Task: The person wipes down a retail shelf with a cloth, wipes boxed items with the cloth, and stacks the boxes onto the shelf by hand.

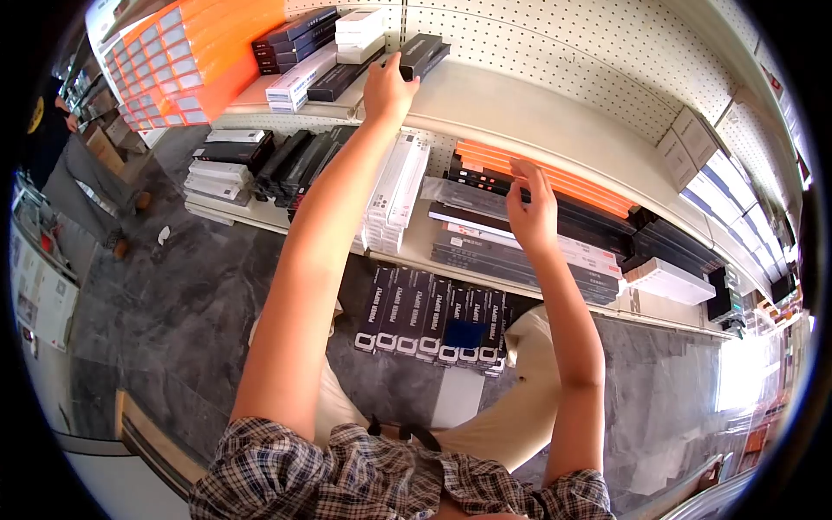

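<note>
My left hand [389,89] is up at the upper shelf, its thumb and fingers around the near end of a black box [422,54]. That box lies on top of another dark box at the shelf's back. White boxes [360,35] are piled just to the left of it. My right hand [532,206] hangs in front of the lower shelf with loosely bent fingers apart and nothing visible in them. Behind its fingertips are stacked orange boxes [572,185]. Long dark boxes [494,256] lie below them.
Black boxes marked POWER SUPPLY [416,312] stand in a row on the floor between my knees. A large orange stack [186,56] fills the upper shelf's left end. White cartons [693,147] stand at the right. Another person [65,165] is at the far left.
</note>
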Available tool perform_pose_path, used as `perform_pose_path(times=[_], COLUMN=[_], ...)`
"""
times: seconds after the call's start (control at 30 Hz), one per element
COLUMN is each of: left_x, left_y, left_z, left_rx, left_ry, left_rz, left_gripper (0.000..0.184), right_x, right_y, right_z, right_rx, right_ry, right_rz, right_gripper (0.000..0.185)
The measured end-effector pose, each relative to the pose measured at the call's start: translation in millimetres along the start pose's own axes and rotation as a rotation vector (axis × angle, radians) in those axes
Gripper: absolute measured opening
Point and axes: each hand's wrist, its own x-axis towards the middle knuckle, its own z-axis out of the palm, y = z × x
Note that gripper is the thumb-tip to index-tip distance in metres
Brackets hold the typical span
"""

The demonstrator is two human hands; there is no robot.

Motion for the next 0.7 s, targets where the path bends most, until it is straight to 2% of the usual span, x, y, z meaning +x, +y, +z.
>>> perform_pose_path(times=[0.03,0.17,0.5,0.67,0.7], left_x=[-6.5,-11.4,-0.5,12.5,12.8], left_y=[1.8,-2.7,-6.3,0.2,-4.5], left_z=[-0.7,-7.4,7.0,10.6,13.7], left_rx=[-0.013,0.01,-0.013,0.044,-0.121], left_ry=[0.058,0.17,0.141,0.092,0.149], left_rz=[-0.015,-0.005,0.139,-0.025,-0.011], left_gripper=[0.057,0.054,0.065,0.065,0.063], right_x=[-2.7,-9.6,-12.9,-15.4,-15.3], right_y=[0.5,-4.7,-10.6,-6.8,-7.0], right_z=[-2.8,-6.4,-14.1,-25.2,-27.1], right_rx=[0.029,0.086,0.093,0.07,0.063], right_ry=[0.004,-0.014,-0.038,-0.035,-0.028], right_rz=[0.03,0.098,0.101,0.098,0.086], right_gripper=[0.035,0.034,0.032,0.032,0.032])
